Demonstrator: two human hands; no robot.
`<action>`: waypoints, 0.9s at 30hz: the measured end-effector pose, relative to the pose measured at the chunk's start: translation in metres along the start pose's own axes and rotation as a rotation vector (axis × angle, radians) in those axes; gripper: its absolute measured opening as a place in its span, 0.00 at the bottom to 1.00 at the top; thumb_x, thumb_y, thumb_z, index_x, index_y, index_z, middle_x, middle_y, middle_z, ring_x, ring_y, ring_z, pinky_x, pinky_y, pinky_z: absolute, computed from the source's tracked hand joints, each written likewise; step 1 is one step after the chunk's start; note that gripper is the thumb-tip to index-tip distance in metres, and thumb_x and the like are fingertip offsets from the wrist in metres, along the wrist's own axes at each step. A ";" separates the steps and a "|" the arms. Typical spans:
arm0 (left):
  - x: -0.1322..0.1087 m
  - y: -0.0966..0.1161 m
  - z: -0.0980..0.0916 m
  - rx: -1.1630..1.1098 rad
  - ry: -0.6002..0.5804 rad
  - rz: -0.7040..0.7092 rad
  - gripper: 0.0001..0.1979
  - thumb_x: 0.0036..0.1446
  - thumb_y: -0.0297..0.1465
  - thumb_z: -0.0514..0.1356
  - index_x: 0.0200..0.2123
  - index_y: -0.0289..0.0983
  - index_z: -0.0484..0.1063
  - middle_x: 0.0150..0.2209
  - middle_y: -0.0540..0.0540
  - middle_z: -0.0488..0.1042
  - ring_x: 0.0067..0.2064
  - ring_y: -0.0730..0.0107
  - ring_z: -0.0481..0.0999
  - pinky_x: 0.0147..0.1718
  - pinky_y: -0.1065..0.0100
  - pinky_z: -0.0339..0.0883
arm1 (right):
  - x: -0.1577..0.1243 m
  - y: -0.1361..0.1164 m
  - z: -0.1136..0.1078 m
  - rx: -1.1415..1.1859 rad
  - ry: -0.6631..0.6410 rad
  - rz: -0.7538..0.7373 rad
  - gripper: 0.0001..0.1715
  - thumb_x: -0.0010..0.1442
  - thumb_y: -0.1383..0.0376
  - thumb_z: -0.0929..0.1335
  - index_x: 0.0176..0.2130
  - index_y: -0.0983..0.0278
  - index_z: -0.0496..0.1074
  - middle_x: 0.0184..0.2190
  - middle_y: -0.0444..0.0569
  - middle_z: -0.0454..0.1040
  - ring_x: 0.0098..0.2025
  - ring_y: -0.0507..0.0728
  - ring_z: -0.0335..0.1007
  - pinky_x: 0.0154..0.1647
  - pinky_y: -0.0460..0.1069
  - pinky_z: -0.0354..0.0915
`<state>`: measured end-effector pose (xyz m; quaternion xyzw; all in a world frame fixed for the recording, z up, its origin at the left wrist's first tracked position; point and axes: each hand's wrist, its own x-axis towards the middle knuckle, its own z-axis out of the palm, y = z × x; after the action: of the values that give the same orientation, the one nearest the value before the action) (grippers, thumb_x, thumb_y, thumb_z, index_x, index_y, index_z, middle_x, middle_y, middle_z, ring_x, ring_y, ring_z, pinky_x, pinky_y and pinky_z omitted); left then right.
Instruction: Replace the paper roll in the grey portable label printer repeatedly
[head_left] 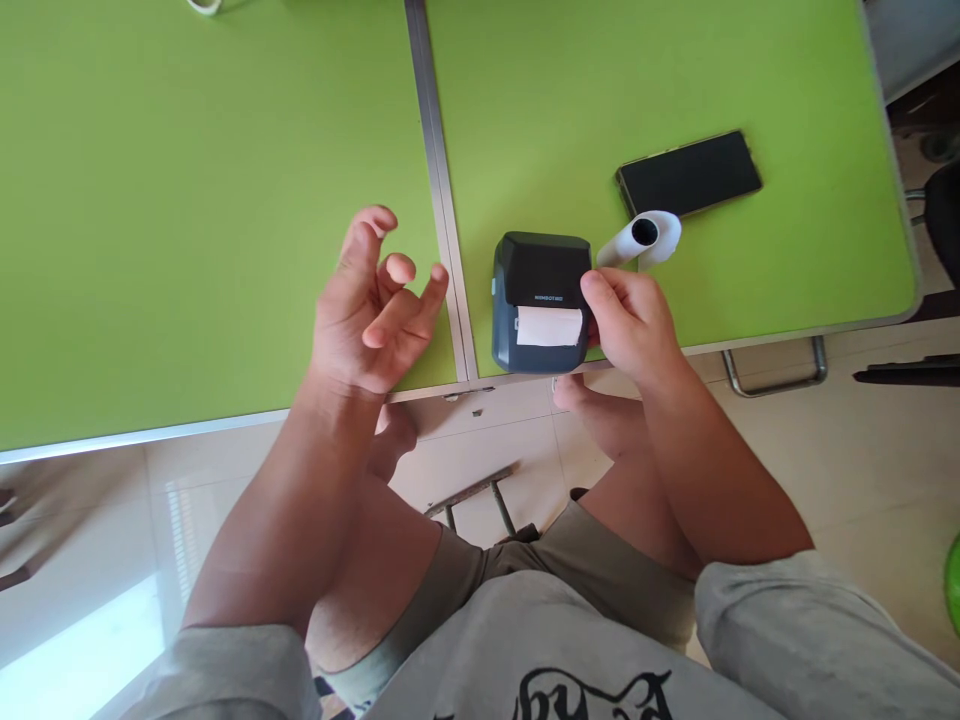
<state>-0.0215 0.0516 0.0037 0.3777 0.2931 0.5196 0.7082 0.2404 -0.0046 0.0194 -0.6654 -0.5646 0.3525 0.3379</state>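
Observation:
A small dark label printer point(546, 268) sits at the front edge of the green table, with a blank white label point(550, 327) sticking out of its front slot. My right hand point(637, 320) grips the printer's right side, thumb at the edge of the lid and the other fingers mostly hidden. To the left, my left hand point(375, 315) is raised with the palm up, its fingers curled but apart, holding nothing. Just beyond my right hand lies a white paper roll point(621, 245) with a dark hollow core and a loose end.
A black smartphone point(690, 173) lies behind the roll. A metal seam point(435, 150) divides the green tabletop point(225, 200). Part of a white ring-shaped thing point(205, 6) shows at the top edge. Below the table's front edge are my legs and a metal handle point(776, 380).

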 end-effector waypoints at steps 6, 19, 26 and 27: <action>-0.003 0.009 -0.004 0.363 0.015 0.101 0.36 0.55 0.36 0.71 0.65 0.64 0.65 0.69 0.61 0.71 0.37 0.83 0.81 0.71 0.60 0.63 | 0.000 -0.001 0.000 0.037 0.023 0.042 0.30 0.68 0.47 0.67 0.22 0.58 0.58 0.18 0.41 0.59 0.22 0.52 0.58 0.23 0.51 0.54; 0.013 0.014 -0.012 0.303 0.239 0.050 0.12 0.57 0.21 0.57 0.24 0.39 0.61 0.30 0.57 0.74 0.16 0.86 0.57 0.23 0.73 0.65 | -0.004 0.000 0.001 0.018 0.057 -0.002 0.37 0.67 0.37 0.66 0.22 0.59 0.57 0.18 0.42 0.58 0.21 0.50 0.58 0.21 0.49 0.54; -0.028 -0.013 0.034 1.235 -0.282 0.210 0.45 0.60 0.61 0.59 0.66 0.31 0.68 0.67 0.31 0.72 0.68 0.40 0.72 0.69 0.44 0.61 | -0.003 -0.001 0.000 0.002 0.044 -0.004 0.38 0.64 0.34 0.66 0.22 0.59 0.57 0.19 0.42 0.57 0.22 0.51 0.57 0.22 0.50 0.53; -0.033 -0.016 0.036 1.336 -0.316 0.215 0.51 0.58 0.64 0.60 0.70 0.31 0.63 0.71 0.29 0.66 0.72 0.37 0.66 0.74 0.41 0.52 | -0.003 -0.003 -0.001 0.008 0.029 0.013 0.37 0.64 0.35 0.67 0.22 0.59 0.58 0.19 0.42 0.57 0.21 0.51 0.56 0.21 0.50 0.53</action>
<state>0.0062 0.0091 0.0101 0.8308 0.4043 0.2339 0.3025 0.2394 -0.0076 0.0225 -0.6726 -0.5539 0.3476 0.3464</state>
